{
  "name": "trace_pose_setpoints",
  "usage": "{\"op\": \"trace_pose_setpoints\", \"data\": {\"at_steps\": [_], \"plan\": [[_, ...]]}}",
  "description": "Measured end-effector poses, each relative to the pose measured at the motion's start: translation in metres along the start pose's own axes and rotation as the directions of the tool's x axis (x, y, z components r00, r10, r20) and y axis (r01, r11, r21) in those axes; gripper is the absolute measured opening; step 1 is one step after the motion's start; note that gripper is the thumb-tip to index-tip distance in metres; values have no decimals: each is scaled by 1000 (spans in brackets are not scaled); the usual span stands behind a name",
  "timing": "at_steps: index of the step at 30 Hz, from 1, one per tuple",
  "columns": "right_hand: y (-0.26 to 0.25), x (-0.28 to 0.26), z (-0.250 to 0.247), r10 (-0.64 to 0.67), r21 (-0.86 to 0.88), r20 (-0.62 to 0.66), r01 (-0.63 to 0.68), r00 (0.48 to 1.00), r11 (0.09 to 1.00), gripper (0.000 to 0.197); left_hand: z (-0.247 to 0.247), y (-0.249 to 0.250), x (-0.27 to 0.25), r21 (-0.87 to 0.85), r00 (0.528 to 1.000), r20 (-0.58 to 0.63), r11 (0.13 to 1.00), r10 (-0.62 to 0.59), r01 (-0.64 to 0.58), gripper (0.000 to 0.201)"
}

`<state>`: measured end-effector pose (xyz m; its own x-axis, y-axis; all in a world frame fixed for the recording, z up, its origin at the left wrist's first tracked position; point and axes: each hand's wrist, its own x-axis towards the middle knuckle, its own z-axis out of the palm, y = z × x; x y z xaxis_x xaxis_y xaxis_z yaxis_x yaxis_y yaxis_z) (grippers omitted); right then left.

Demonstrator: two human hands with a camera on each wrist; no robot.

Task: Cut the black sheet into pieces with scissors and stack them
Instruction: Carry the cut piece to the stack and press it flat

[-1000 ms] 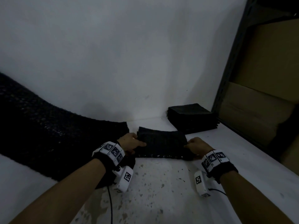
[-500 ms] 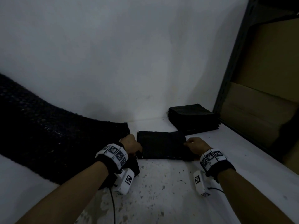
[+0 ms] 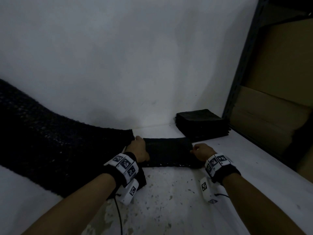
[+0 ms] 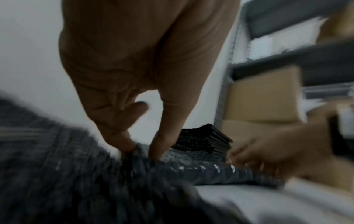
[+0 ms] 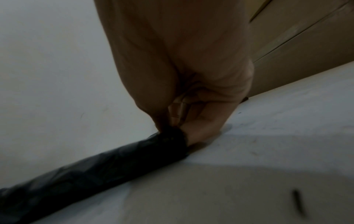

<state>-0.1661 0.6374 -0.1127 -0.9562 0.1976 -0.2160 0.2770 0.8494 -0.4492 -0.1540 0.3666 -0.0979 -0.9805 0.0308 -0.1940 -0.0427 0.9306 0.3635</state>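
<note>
Black cut piece [image 3: 167,152] lies folded on the table [image 3: 169,192] between your hands, flatter than a second ago; left hand [image 3: 138,150] and right hand [image 3: 202,151] pinch its ends, ready for the stack [image 3: 201,123].

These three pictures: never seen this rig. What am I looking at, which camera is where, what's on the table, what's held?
No machine: a person works bare-handed, wearing a camera on the head and one on each wrist. The head view looks down on both arms; each wrist view looks along its own hand. On the white table lie a long black sheet at the left, a cut piece in the middle, and a stack of pieces by the wall. The left hand and right hand pinch opposite ends of the cut piece. No scissors are visible.
</note>
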Motion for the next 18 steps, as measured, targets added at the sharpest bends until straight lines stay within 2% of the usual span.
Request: {"op": "trace_pose_setpoints", "data": {"at_steps": [1,2,3,4,6,7,9,14,16,18], "plan": [[-1,-1,0,3,-3,-1,-3,1000,1000,33,1,2,1,49,997,-46,997,62,-59,85],[-2,-2,-1,9,-6,0,-9,1000,1000,33,1,5,0,88,984,-94,986,150,-141,85],[-3,-3,-1,11,-11,1,-11,1000,1000,33,2,8,1,102,971,-90,972,222,-213,80],[-4,-4,-1,11,-16,2,-11,1000,1000,33,4,11,3,96,951,-69,951,302,-295,76],[-5,-5,-2,16,-25,4,-16,1000,1000,33,7,17,4,46,929,63,929,363,-366,72],[-5,-6,-2,18,-26,2,-18,1000,1000,33,9,18,4,38,924,142,931,354,-362,74],[-6,-6,-1,30,-33,-5,-30,1000,999,39,14,18,7,59,915,225,933,335,-355,76],[-16,-17,-6,9,-84,-98,-17,995,996,63,18,17,9,130,919,204,921,337,-367,76],[-21,-25,-6,-57,-163,-183,27,982,986,84,18,18,9,137,918,196,918,344,-373,76],[-27,-30,-2,-198,-259,-208,141,958,955,101,18,16,9,145,918,188,914,350,-378,76]]}}
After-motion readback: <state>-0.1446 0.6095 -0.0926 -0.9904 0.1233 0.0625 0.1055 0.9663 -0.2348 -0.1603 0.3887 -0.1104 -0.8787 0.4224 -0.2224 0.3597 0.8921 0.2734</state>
